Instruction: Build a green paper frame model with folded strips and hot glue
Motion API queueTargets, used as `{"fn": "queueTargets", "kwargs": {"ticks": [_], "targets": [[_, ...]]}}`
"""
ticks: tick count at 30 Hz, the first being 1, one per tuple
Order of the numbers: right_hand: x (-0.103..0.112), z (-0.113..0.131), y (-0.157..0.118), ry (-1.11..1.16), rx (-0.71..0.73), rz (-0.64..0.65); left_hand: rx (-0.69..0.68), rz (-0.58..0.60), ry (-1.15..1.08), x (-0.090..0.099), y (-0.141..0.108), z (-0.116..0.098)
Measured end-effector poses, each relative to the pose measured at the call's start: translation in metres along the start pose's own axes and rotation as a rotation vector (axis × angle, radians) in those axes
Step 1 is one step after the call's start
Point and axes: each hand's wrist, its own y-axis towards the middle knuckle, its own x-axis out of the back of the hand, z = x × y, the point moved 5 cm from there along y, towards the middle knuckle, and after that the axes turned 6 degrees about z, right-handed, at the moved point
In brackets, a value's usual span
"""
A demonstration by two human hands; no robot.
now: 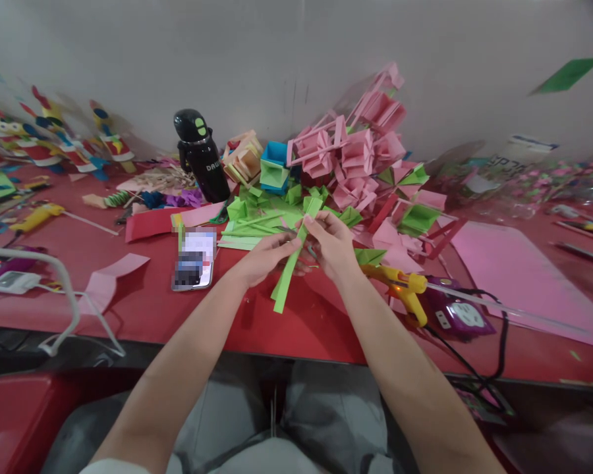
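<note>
Table edge: the red table [306, 336] ends before your lap; its surface shows between your forearms.
Grip: your left hand [269, 257] and right hand [332, 245] both pinch a green paper strip [287, 280], fingers closed, above the table.
Flanks: phone [194, 260] left, yellow glue gun [402, 288] just right of your right forearm.
Containers: black bottle [205, 164], lidded, contents hidden; blue-and-green paper box [275, 176], inside unclear.
Back: folded pink paper [358, 153] heaped before the grey wall [247, 59].

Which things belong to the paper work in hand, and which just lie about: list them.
Likely the job: green paper held in both hands; loose green strips nearby.
Likely lying about: black bottle; phone; figures at left.
</note>
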Motion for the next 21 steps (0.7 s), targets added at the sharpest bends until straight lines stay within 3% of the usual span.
{"fn": "queueTargets", "kwargs": {"ticks": [5, 13, 21], "targets": [[-0.0046, 0.0016, -0.0022, -0.007, -0.005, 0.026, -0.042, -0.030, 0.033, -0.0015, 0.0001, -0.0025], [-0.0054, -0.0033, 0.0007, -0.052, 0.060, 0.076, -0.143, -0.177, 0.172, 0.0018, 0.0014, -0.0062], [-0.0057, -0.0001, 0.0010, -0.049, 0.054, 0.043, -0.201, -0.148, 0.221, 0.0075, 0.0019, -0.0088]]}}
